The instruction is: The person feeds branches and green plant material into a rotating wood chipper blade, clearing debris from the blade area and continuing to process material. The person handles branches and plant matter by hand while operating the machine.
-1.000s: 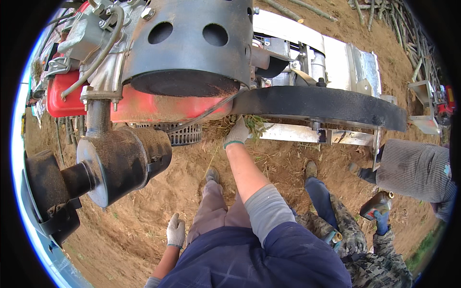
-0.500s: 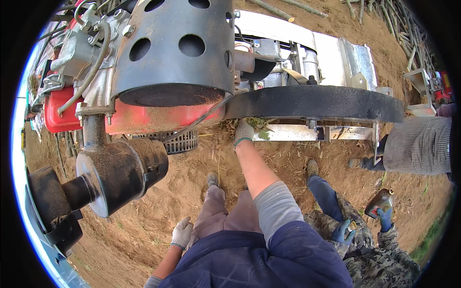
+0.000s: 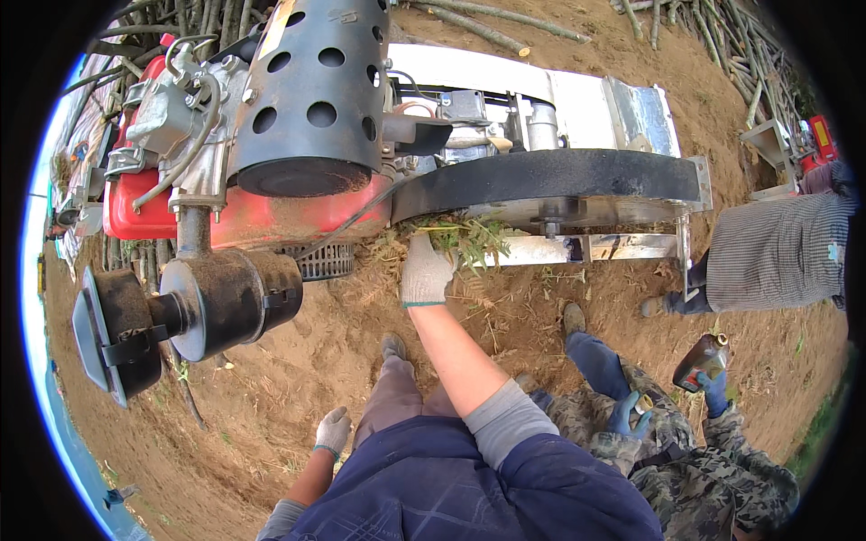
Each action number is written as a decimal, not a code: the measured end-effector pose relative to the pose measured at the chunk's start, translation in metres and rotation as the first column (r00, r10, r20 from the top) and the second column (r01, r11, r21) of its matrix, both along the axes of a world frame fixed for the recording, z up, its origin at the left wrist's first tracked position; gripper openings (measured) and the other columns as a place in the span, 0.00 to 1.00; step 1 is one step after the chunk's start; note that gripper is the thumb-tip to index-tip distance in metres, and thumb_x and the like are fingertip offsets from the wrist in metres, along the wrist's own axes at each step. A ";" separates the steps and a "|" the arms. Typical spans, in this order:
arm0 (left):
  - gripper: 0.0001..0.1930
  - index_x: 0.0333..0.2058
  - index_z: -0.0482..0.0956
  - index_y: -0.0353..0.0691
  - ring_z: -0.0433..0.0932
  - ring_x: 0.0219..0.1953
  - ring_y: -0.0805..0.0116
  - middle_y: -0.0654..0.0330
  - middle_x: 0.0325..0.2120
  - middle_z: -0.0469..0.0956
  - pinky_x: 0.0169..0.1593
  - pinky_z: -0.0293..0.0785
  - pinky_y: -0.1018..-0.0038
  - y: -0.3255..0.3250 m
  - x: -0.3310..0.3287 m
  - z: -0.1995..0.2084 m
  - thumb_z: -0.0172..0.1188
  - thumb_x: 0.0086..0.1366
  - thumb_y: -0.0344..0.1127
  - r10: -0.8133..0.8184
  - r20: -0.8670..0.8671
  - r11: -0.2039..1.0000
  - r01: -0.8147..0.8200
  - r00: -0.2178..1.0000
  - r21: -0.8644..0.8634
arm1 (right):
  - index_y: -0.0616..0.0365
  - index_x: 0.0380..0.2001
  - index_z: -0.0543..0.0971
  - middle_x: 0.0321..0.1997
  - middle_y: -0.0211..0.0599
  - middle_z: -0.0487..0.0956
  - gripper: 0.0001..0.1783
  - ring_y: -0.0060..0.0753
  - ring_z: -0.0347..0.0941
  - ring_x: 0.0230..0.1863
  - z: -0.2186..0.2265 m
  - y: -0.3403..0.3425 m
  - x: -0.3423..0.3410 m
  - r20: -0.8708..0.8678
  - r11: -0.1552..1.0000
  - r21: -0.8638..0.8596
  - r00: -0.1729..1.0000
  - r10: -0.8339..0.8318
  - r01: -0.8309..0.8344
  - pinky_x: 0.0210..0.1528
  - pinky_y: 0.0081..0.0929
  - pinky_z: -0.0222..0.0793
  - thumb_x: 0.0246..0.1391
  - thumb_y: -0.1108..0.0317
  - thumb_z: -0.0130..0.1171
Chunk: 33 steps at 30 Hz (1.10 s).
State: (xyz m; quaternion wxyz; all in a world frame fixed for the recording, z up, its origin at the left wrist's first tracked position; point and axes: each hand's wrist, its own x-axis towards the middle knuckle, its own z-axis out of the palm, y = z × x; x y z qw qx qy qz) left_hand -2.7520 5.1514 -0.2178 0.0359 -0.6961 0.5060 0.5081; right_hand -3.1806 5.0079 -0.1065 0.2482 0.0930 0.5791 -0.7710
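My right hand (image 3: 428,273), in a pale knit glove with a green cuff, reaches under the lower side of the machine. Its fingers are closed around a bunch of green and brown fern fronds (image 3: 471,236), which sticks out to the right. The fingertips are partly hidden by the leaves. Just above is the large black flywheel (image 3: 550,185), beside the red engine housing (image 3: 307,212). My left hand (image 3: 333,430), gloved alike, hangs low beside my leg, fingers loosely curled, with nothing visible in it.
A perforated black cylinder (image 3: 311,113) and a dusty black canister (image 3: 225,298) jut out at left. At lower right a person in camouflage holds a dark bottle (image 3: 702,361). Another person's striped garment (image 3: 771,261) is at far right. Cut branches (image 3: 722,54) lie beyond on bare soil.
The machine now sits smaller and farther off in view. More fern shows at my right hand, which has come out from under the machine's edge. My left hand stays low.
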 end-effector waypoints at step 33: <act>0.16 0.46 0.83 0.44 0.82 0.46 0.56 0.57 0.44 0.82 0.49 0.78 0.61 -0.076 -0.454 0.364 0.65 0.60 0.40 -0.802 0.227 -0.243 0.046 0.552 -0.969 | 0.68 0.60 0.72 0.57 0.45 0.81 0.28 0.44 0.78 0.54 -0.077 0.117 -0.060 -0.128 0.829 -0.447 0.941 0.314 -0.337 0.57 0.34 0.72 0.63 0.60 0.58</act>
